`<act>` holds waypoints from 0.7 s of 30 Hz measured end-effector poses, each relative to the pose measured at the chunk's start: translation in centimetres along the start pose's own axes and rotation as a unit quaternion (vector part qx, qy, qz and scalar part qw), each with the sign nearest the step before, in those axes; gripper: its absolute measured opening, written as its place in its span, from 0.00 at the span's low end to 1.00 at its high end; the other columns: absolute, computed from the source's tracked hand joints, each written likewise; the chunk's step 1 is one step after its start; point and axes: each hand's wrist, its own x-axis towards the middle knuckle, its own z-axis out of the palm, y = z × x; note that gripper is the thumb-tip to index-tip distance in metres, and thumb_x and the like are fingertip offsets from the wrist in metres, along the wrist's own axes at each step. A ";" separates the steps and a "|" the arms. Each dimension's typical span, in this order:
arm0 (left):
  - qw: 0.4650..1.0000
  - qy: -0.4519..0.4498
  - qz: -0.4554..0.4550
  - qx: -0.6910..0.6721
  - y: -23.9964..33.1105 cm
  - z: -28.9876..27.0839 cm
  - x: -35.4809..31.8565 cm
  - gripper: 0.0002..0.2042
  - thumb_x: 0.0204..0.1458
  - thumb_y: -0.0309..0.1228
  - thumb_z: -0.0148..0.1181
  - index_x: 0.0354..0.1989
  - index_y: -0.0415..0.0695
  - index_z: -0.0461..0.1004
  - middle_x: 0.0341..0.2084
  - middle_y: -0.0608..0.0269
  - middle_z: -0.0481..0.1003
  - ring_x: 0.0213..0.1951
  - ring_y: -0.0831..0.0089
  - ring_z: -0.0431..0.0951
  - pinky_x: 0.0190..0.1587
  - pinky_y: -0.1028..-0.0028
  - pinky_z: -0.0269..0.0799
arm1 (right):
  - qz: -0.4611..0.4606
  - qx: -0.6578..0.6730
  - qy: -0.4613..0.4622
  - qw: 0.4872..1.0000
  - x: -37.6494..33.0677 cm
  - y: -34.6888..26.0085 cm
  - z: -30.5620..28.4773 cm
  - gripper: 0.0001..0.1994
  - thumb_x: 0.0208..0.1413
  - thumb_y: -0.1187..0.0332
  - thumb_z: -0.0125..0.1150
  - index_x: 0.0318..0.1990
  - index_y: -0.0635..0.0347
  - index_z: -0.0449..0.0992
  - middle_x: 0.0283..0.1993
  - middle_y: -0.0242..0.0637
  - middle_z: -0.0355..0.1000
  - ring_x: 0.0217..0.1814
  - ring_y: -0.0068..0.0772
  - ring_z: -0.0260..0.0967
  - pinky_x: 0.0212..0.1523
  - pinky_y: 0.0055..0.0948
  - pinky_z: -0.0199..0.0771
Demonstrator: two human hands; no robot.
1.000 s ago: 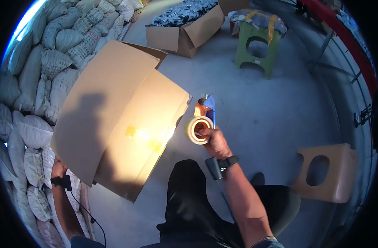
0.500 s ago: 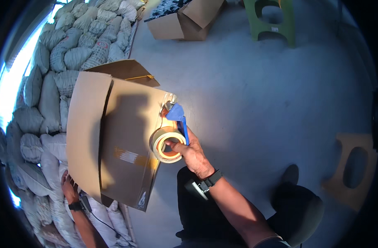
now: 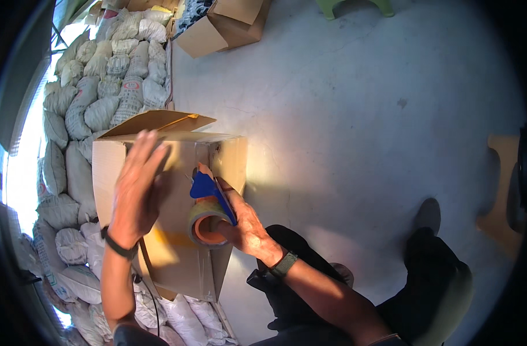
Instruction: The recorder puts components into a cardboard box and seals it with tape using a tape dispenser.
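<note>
A large cardboard box [image 3: 177, 271] stands in front of me, its far flap [image 3: 159, 121] sticking out, with clear tape along its right side. My right hand [image 3: 249, 230] is wrapped round a blue tape dispenser [image 3: 204, 185], thumb at the opening of the tape roll [image 3: 195, 224]. The dispenser's head lies over the taped edge of the box; whether it touches is hard to tell. Above the box's left part is my left hand [image 3: 137, 187], fingers stretched out and slightly blurred, holding nothing. I cannot tell whether its palm touches the cardboard.
White stuffed sacks [image 3: 73, 167] are piled along the left side. At the top, an open carton [image 3: 234, 37] holds dark items. A green stool [image 3: 328, 8] shows at the upper edge, an orange-brown stool [image 3: 499, 213] at the right. My legs are at the lower right.
My left hand has risen from the box's lower left to over its top. The right hand and dispenser have shifted left onto the box, which appears tilted differently, with its right side now showing.
</note>
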 end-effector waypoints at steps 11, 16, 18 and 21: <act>0.984 -0.057 -0.034 -0.167 -0.9 4.6 4.2 0.17 0.61 0.29 0.59 0.58 0.45 0.73 0.55 0.56 0.77 0.63 0.56 0.73 0.76 0.39 0.38 | 0.148 0.185 0.008 0.971 2.1 0.2 -3.5 0.31 0.53 0.83 0.52 0.67 0.59 0.68 0.56 0.35 0.75 0.60 0.29 0.72 0.64 0.32 0.70; 0.976 -0.058 -0.080 -0.193 -1.0 4.9 5.5 0.14 0.61 0.30 0.59 0.56 0.46 0.74 0.51 0.58 0.78 0.58 0.56 0.76 0.76 0.39 0.38 | 0.168 0.107 0.061 0.978 4.4 0.1 -6.1 0.19 0.55 0.79 0.59 0.56 0.64 0.71 0.46 0.38 0.78 0.52 0.31 0.74 0.54 0.33 0.73; 0.972 -0.058 -0.099 -0.203 -0.4 5.1 6.0 0.14 0.61 0.31 0.59 0.54 0.46 0.75 0.49 0.59 0.78 0.56 0.57 0.76 0.76 0.40 0.37 | 0.188 0.069 0.049 0.978 5.2 -0.8 -6.4 0.19 0.55 0.78 0.60 0.56 0.65 0.71 0.45 0.39 0.78 0.50 0.32 0.74 0.52 0.34 0.74; 0.970 -0.050 -0.106 -0.213 -0.1 5.7 6.8 0.10 0.60 0.31 0.60 0.48 0.46 0.76 0.42 0.61 0.79 0.49 0.58 0.77 0.72 0.40 0.47 | 0.184 0.107 0.055 0.975 6.1 0.2 -5.9 0.19 0.55 0.77 0.62 0.55 0.66 0.72 0.44 0.39 0.78 0.49 0.33 0.75 0.52 0.34 0.74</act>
